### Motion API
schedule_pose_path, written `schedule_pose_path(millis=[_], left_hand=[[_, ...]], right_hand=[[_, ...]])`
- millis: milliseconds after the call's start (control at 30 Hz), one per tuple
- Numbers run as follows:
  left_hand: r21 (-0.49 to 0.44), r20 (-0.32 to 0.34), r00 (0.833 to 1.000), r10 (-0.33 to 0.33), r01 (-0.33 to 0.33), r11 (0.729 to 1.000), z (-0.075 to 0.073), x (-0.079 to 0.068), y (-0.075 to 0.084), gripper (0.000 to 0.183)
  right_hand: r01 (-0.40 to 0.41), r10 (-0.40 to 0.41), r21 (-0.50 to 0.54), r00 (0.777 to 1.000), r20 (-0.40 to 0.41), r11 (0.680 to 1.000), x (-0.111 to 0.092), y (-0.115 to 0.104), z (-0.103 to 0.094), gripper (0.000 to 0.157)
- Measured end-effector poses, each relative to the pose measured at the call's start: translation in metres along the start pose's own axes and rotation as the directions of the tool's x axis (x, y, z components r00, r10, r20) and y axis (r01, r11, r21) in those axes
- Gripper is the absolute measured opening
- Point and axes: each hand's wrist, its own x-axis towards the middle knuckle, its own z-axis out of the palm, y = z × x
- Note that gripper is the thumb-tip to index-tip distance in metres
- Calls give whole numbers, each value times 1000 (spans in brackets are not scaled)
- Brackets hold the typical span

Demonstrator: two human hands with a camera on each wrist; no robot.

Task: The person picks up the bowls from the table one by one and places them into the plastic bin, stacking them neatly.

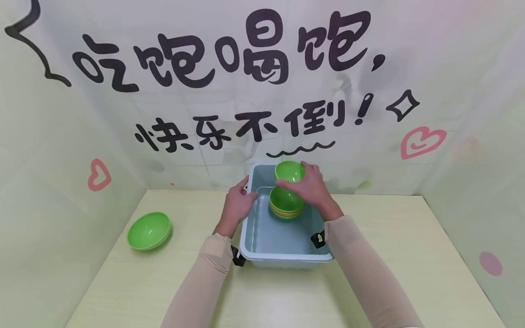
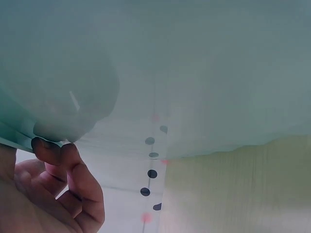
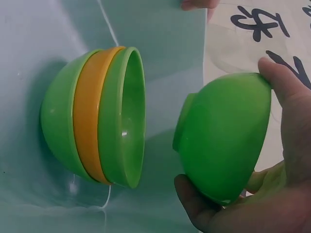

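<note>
My right hand [image 1: 310,186] grips a small green bowl [image 1: 288,170] by its rim, above a nested stack of bowls [image 1: 286,210]. In the right wrist view, the held bowl [image 3: 223,136] is apart from the stack, where an orange bowl [image 3: 92,116] sits between two green ones. That stack stands inside a pale blue-grey plastic basin [image 1: 287,257], toward its far end. On the basin's left side, my left hand [image 1: 238,205] holds the rim. Curled fingers [image 2: 85,189] of that hand show at the basin's edge in the left wrist view.
A larger green bowl [image 1: 148,231] lies on the left of the light wooden table [image 1: 393,264]. Behind the basin hangs a white printed curtain [image 1: 229,100] with black lettering, and similar sheets close off both sides.
</note>
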Motion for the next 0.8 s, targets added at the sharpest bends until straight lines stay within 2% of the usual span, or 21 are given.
schedule_pose_path(millis=[267, 500, 800], left_hand=[[2, 6, 1000, 2, -2, 1000, 0, 1, -1, 69], [4, 6, 1000, -6, 6, 1000, 0, 0, 0, 69], [-11, -1, 1000, 13, -13, 1000, -1, -1, 0, 70]], right_hand=[[25, -25, -1, 999, 32, 1000, -1, 1, 1, 116], [13, -6, -81, 996, 90, 997, -4, 0, 3, 111], [-23, 49, -181, 989, 141, 983, -4, 1, 9, 115]])
